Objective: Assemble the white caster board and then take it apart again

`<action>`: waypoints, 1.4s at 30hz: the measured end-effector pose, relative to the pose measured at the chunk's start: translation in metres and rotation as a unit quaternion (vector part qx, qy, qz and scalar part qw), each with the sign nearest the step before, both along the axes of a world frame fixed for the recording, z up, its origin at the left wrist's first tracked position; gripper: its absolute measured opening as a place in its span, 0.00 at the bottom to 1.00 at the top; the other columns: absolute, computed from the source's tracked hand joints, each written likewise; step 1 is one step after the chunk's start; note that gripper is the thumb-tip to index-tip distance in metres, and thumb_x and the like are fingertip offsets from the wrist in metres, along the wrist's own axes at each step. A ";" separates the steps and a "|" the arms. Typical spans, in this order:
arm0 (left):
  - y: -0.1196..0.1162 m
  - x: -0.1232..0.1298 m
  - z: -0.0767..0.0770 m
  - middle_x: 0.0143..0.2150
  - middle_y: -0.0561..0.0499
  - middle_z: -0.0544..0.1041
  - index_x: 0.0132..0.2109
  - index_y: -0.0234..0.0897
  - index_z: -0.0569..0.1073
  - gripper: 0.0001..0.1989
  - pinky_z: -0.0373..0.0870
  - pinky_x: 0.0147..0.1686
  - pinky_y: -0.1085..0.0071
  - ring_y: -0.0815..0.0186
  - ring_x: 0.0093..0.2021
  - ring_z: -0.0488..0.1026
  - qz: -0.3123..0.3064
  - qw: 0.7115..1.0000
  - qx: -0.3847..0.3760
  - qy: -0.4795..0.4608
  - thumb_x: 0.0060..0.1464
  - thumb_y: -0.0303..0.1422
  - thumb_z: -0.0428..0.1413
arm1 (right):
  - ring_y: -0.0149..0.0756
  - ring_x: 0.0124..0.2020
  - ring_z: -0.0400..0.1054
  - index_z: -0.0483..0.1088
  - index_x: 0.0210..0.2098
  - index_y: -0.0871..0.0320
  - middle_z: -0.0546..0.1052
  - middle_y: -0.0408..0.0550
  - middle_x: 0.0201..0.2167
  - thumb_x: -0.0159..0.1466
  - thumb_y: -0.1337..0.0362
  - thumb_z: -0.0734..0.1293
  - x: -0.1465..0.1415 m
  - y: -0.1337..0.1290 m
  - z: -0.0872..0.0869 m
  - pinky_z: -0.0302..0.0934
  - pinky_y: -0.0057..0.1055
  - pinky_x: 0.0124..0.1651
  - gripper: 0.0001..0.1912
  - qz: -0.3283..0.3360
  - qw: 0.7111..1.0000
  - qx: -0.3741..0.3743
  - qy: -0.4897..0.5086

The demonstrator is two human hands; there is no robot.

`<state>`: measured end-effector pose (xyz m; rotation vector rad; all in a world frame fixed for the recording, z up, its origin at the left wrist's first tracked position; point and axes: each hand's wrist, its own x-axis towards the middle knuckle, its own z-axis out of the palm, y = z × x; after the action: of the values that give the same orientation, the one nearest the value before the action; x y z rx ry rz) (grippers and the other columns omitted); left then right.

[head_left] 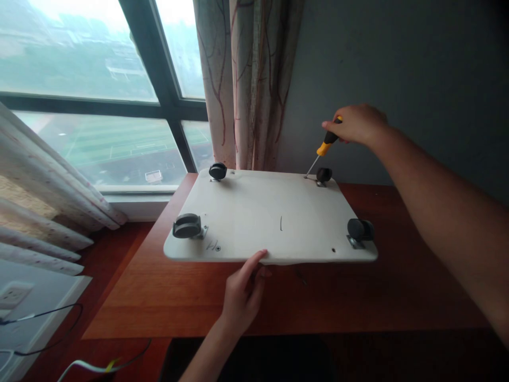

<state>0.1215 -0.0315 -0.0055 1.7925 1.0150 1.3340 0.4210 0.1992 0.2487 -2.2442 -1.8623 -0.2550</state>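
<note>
A white board point(254, 212) with rounded corners lies flat, carrying black casters at its corners, such as the near left one point(187, 226) and the near right one point(360, 229). My right hand point(358, 123) is closed round the black and yellow handle of a screwdriver point(323, 148). The screwdriver leans, its tip at a hole near the far edge, left of the far right caster point(324, 174). My left hand point(243, 294) grips the board's near edge, a finger on top and the others below it. A dark hole point(333, 250) shows near the front right.
The board rests on a reddish wooden table point(159, 297). Behind it hang patterned curtains point(250, 79) beside a window point(119, 138) and a grey wall. Cables point(91, 366) and a wall socket point(15, 295) are at the lower left.
</note>
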 end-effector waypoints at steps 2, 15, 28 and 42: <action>0.000 0.000 0.000 0.36 0.50 0.81 0.63 0.39 0.69 0.21 0.74 0.36 0.77 0.69 0.33 0.78 -0.001 1.000 0.002 -0.001 0.65 0.25 0.51 | 0.45 0.40 0.71 0.72 0.48 0.56 0.78 0.55 0.37 0.64 0.55 0.67 0.002 0.004 -0.002 0.63 0.43 0.45 0.16 0.032 0.998 -0.006 0.060; 0.000 0.000 -0.002 0.36 0.51 0.81 0.64 0.40 0.68 0.22 0.74 0.36 0.77 0.69 0.33 0.78 -0.009 1.000 0.001 -0.009 0.64 0.24 0.51 | 0.39 0.34 0.71 0.72 0.47 0.57 0.78 0.51 0.31 0.64 0.57 0.67 0.004 0.006 -0.001 0.64 0.39 0.42 0.14 0.021 0.995 -0.022 0.094; 0.000 0.000 -0.004 0.36 0.51 0.81 0.64 0.41 0.68 0.22 0.74 0.35 0.77 0.69 0.33 0.78 -0.006 1.000 0.002 -0.008 0.64 0.24 0.51 | 0.42 0.39 0.71 0.71 0.50 0.58 0.78 0.56 0.38 0.65 0.60 0.66 0.004 0.002 0.000 0.64 0.40 0.43 0.15 0.035 0.995 -0.020 0.093; 0.000 -0.001 -0.005 0.37 0.53 0.80 0.65 0.44 0.67 0.24 0.72 0.35 0.79 0.71 0.32 0.76 -0.013 1.000 0.002 -0.005 0.65 0.23 0.51 | 0.38 0.38 0.71 0.71 0.53 0.55 0.76 0.51 0.39 0.64 0.62 0.68 0.008 0.007 -0.002 0.68 0.38 0.44 0.18 0.072 0.990 -0.008 0.118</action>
<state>0.1209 -0.0314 -0.0105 1.7941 0.9818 1.3293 0.4290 0.2061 0.2467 -2.0343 -1.8915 0.0464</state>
